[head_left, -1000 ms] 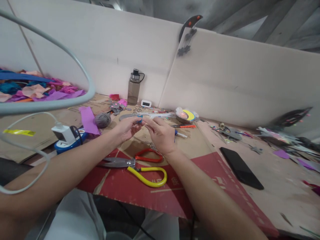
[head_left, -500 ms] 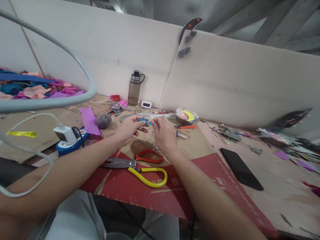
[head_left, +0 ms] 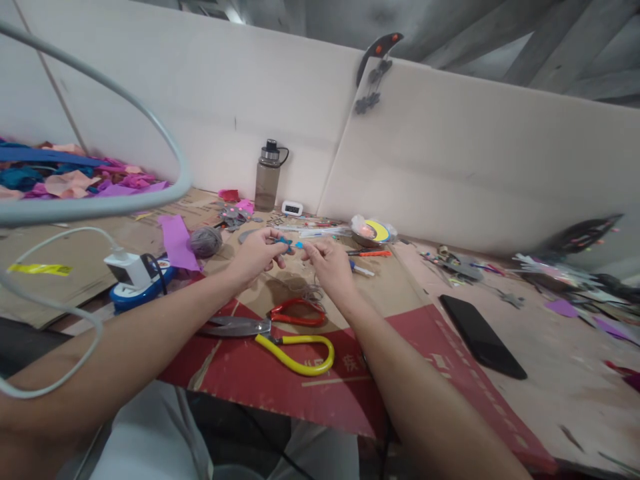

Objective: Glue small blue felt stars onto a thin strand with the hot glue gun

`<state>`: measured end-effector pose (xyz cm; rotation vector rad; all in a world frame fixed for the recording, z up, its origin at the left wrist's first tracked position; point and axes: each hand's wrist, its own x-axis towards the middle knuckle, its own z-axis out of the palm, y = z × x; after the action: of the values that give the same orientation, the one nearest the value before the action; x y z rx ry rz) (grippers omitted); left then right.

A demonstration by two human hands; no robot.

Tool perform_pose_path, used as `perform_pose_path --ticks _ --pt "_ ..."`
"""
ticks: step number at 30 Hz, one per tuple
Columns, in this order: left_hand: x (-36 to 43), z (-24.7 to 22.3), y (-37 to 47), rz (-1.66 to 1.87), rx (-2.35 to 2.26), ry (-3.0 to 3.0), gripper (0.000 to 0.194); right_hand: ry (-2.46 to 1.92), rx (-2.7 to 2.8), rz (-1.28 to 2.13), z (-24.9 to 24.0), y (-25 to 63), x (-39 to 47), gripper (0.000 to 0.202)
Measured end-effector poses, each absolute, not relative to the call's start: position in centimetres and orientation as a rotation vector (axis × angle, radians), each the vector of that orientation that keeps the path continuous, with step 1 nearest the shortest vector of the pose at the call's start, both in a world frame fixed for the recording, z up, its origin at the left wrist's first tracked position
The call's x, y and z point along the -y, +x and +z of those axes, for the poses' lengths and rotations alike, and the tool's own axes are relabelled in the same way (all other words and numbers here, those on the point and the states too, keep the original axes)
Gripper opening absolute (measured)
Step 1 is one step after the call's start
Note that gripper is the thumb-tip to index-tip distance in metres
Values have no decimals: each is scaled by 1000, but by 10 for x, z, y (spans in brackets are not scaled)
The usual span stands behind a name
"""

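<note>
My left hand [head_left: 261, 255] pinches a small dark-blue star-like piece [head_left: 285, 245] between thumb and fingertips. Just right of it, a tiny bright-blue round piece [head_left: 299, 245] sits at the fingertips of my right hand [head_left: 326, 261], which are pressed together. A narrow gap shows between the two blue pieces; whether a thread joins them I cannot make out. Below both hands lie scissors [head_left: 295, 340] with one red and one yellow handle, blades pointing left. Thin coiled wire or thread [head_left: 313, 293] rests just above the red handle, partly hidden by my right hand.
A grey yarn ball [head_left: 206, 242], a bottle [head_left: 267, 177] and a small digital clock [head_left: 292, 209] stand behind. Right of my hands lie an orange-handled tool [head_left: 375, 253] and a black phone [head_left: 483, 337]. A power strip [head_left: 127, 293] and a looping cable are at left.
My hands have drawn slightly apart, and the bright-blue round piece now shows separately from the dark-blue one. More of the coiled wire or thread is visible. The scissors lie unchanged.
</note>
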<state>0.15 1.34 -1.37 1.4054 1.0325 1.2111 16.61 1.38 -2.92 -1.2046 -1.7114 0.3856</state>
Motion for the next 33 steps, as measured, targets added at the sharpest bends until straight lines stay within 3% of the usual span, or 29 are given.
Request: perform_pose_path --ticks 5,9,12,19,25,33 --pt "-16 -13 -1 1210 -1056 1550 12 -1211 1530 859 -34 164 -17 16" --pt "-19 -14 -3 1173 -1062 1581 14 -1253 1493 959 -34 162 -16 17" --pt "-21 -15 -3 1147 -1084 1561 15 -1273 1540 938 -35 162 -15 24" --pt "-26 -18 -5 1148 -1071 1490 17 -1325 1795 559 -37 165 -17 11" --pt "-24 -17 -4 1146 -1094 1510 14 -1214 1581 838 -39 159 -17 8" --pt "-26 -17 -6 1161 -995 1369 16 -1116 1617 603 -31 159 -12 6"
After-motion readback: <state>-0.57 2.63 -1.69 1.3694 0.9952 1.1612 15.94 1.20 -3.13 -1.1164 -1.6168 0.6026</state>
